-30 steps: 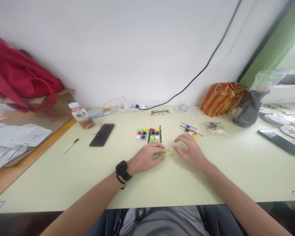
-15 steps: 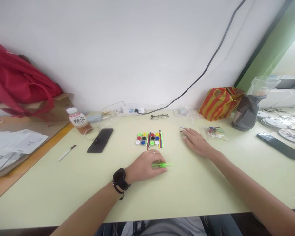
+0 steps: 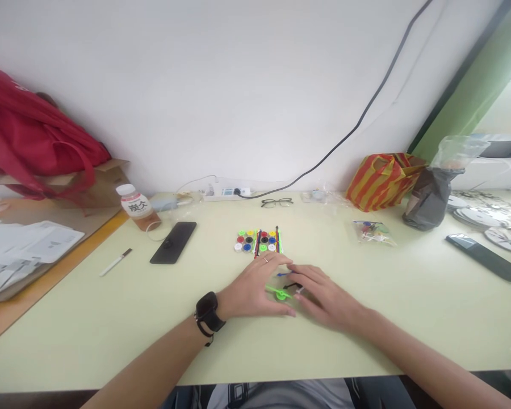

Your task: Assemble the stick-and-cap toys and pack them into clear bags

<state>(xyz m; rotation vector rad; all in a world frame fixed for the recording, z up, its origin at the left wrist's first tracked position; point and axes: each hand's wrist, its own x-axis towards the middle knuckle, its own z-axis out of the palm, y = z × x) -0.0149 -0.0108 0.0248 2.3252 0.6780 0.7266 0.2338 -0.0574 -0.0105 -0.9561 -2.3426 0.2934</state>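
Observation:
A bright green plastic spinner (image 3: 281, 295), a thin bar with a round hub, lies on the table between the thumb and fingers of my left hand (image 3: 251, 289). Those fingers are spread apart around it and not pinching it. My right hand (image 3: 330, 295) is close on the other side, its fingers bent over small plastic arrows. A blue arrow (image 3: 283, 274), a black arrow (image 3: 290, 286) and a white piece (image 3: 299, 290) stick out from under its fingertips toward the spinner. Behind my hands sit rows of coloured round pieces (image 3: 249, 240) and upright bundles of coloured arrows (image 3: 279, 241).
To the left are a black phone (image 3: 173, 243), a drink bottle (image 3: 137, 208) and a white pen-like stick (image 3: 116, 263). Glasses (image 3: 277, 202) and a power strip (image 3: 225, 194) lie by the wall. A small bag of parts (image 3: 373, 232) and a dark phone-like slab (image 3: 485, 257) are right.
My right hand has come left and nearer with the blue, black and white pieces. My left thumb and fingers have opened off the green spinner, which now lies tilted.

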